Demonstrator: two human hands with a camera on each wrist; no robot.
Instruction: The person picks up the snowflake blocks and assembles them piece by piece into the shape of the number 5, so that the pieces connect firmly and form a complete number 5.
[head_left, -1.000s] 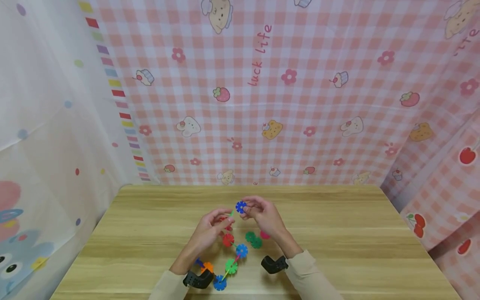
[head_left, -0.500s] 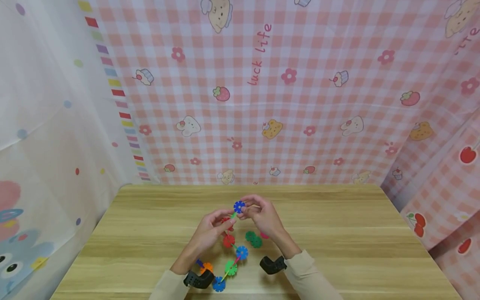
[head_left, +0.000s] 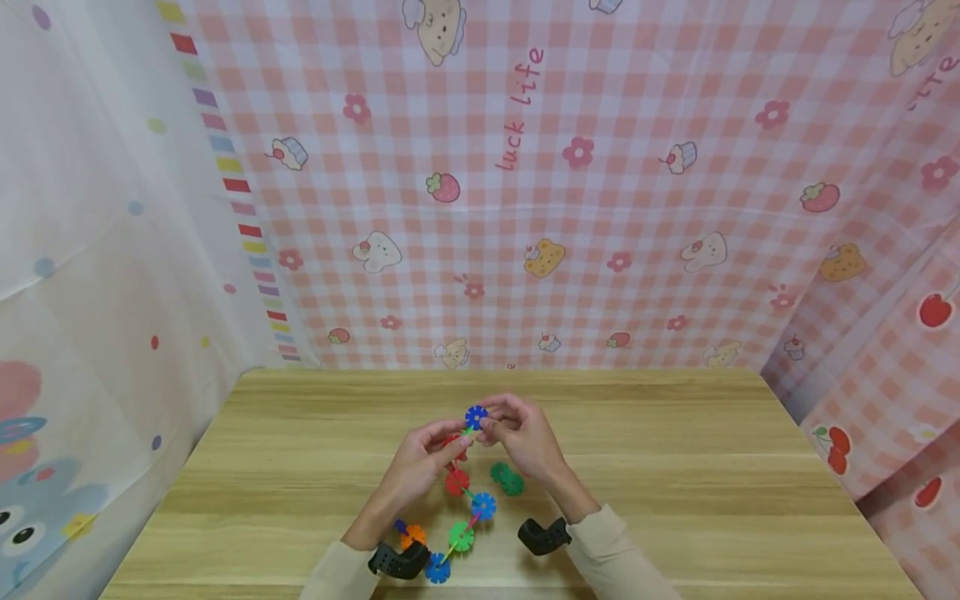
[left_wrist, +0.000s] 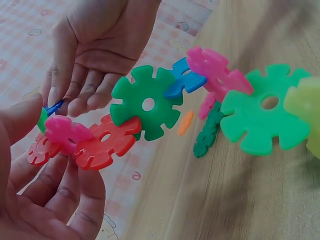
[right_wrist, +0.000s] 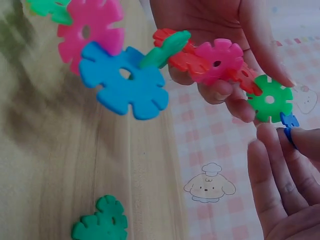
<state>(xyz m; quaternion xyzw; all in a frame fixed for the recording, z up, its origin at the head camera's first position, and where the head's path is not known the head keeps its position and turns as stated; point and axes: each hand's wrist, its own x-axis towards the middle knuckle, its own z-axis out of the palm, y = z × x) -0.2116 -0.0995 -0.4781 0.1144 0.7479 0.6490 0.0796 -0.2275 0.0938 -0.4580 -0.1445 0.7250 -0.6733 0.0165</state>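
A chain of slotted plastic snowflake discs, joined edge to edge in several colours, curves down from my left hand (head_left: 420,460). That hand grips the chain near its upper end, around the red and pink discs (right_wrist: 220,55). Past its fingertips the end disc, a bright green one (right_wrist: 260,102), sticks out. My right hand (head_left: 531,442) pinches a dark blue disc (head_left: 476,417) between thumb and fingers. In the right wrist view the blue disc sits edge-on at the green disc's rim, slot against slot. Further down hang a light blue disc (head_left: 483,506) and an orange disc (head_left: 412,537).
Two loose dark green discs (head_left: 507,479) lie on the wooden table (head_left: 675,475) under my right hand. Beside them in the left wrist view are a pink disc (left_wrist: 206,106) and an orange disc (left_wrist: 185,123). A checked cloth (head_left: 600,292) hangs behind the table.
My right hand has moved left with the blue disc, from a gap away to the green disc's edge. The left hand stays nearly still, and the hanging chain has shifted slightly.
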